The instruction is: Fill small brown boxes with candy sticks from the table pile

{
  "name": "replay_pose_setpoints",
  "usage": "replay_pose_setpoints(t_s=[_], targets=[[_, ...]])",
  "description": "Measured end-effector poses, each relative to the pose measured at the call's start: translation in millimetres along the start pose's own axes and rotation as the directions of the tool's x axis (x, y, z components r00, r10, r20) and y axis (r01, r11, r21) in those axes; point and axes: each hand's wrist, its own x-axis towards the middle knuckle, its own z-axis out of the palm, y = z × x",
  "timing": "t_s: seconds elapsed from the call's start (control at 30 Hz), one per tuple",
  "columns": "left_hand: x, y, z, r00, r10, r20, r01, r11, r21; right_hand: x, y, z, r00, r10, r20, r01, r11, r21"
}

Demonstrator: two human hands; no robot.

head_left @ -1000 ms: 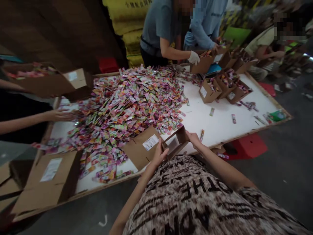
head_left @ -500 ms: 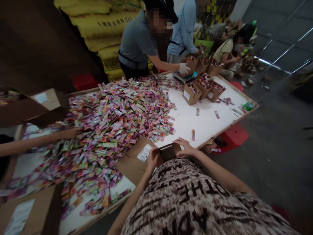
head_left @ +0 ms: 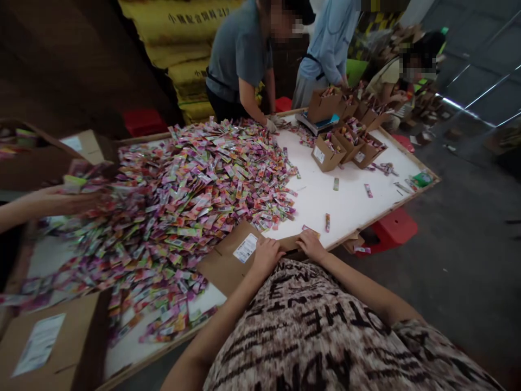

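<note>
A small brown cardboard box (head_left: 228, 258) with a white label lies at the near edge of the white table (head_left: 345, 209). My left hand (head_left: 266, 256) rests palm down on its flaps, fingers curled over the cardboard. My right hand (head_left: 310, 244) presses down on the flap beside it, fingers bent. A big heap of colourful sachets (head_left: 187, 184) covers the table's middle and left, touching the box's far side. A single loose sachet (head_left: 327, 222) lies just beyond my right hand.
Several small open boxes (head_left: 344, 144) filled with sachets stand at the far right. Three other people work at the far side; one gloved hand (head_left: 270, 125) touches the heap. Another person's arm (head_left: 36, 203) reaches in from the left. A labelled carton (head_left: 44, 345) sits near left. Red stool (head_left: 393, 228) under the table.
The raised flap of the small box has been folded down and both my hands now press on it. The person at the far side moved a gloved hand from the boxes to the heap.
</note>
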Motion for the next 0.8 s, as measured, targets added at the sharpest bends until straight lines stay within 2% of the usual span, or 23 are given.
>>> replay_pose_setpoints(t_s=[0.07, 0.13, 0.2, 0.3, 0.4, 0.53, 0.63, 0.73, 0.8], targets=[[9, 3, 3.4, 1.000, -0.014, -0.006, 0.015, 0.994, 0.108, 8, -4, 3, 0.999, 0.016, -0.037, -0.018, 0.998, -0.053], [16, 1, 4.8, 1.000, -0.025, -0.018, 0.028, 0.990, 0.137, 12, -3, 4, 0.998, -0.031, -0.058, 0.031, 0.999, -0.007], [22, -4, 2.8, 1.000, 0.009, 0.014, -0.010, 0.996, 0.091, 10, 3, 5, 0.995, -0.078, -0.064, 0.083, 0.994, 0.073], [31, -7, -3.5, 0.991, 0.063, 0.122, -0.066, 0.997, 0.026, 5, 10, 10, 0.998, -0.041, -0.051, 0.045, 0.995, 0.093], [38, 0, -4.5, 0.980, -0.016, 0.197, -0.005, 0.994, 0.107, 2, 10, 19, 1.000, -0.013, -0.022, 0.014, 0.999, 0.029], [38, 11, 5.5, 0.976, -0.085, 0.198, 0.048, 0.981, 0.187, 1, 8, 25, 0.995, -0.099, -0.011, 0.099, 0.994, -0.055], [32, 15, 10.8, 0.977, -0.082, 0.198, 0.054, 0.988, 0.145, 7, 14, 19, 0.984, -0.174, 0.027, 0.175, 0.982, -0.065], [34, 24, 9.6, 0.978, -0.060, 0.199, 0.049, 0.997, 0.060, 27, 26, 6, 0.974, -0.208, 0.091, 0.204, 0.978, 0.049], [41, 33, 6.8, 0.967, -0.098, 0.236, 0.089, 0.995, 0.047, 49, 39, -4, 0.963, -0.204, 0.174, 0.159, 0.957, 0.242]])
